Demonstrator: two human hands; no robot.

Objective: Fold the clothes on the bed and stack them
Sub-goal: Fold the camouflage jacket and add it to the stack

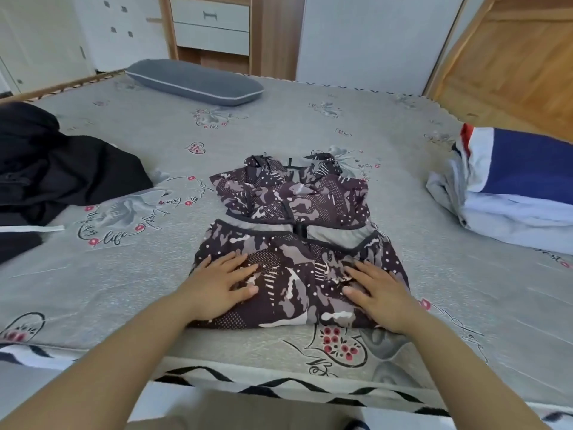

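Pressing flat on a patterned garment, both hands lie palm down with fingers straight and spread, gripping nothing. Head view: the left hand rests on the garment's near left part; the right hand rests on its near right part, the two well apart with printed cloth between them. The garment, dark purple with a grey and white camouflage print and black trim, lies near the middle of the bed, close to the near edge. Its near portion is folded up over itself, so that a strip of grey lining shows across the middle, between the folded part and the far part with the collar. The bed carries a grey sheet printed with hearts, red berries and script, and its near edge shows a black zigzag border. Left of the garment, and apart from it, lies a heap of black clothing with a white stripe at its near side. At the right edge lies a pile of blue, white and red clothing. A grey pillow rests at the far side of the bed. Beyond it stands a wooden drawer unit with white fronts.
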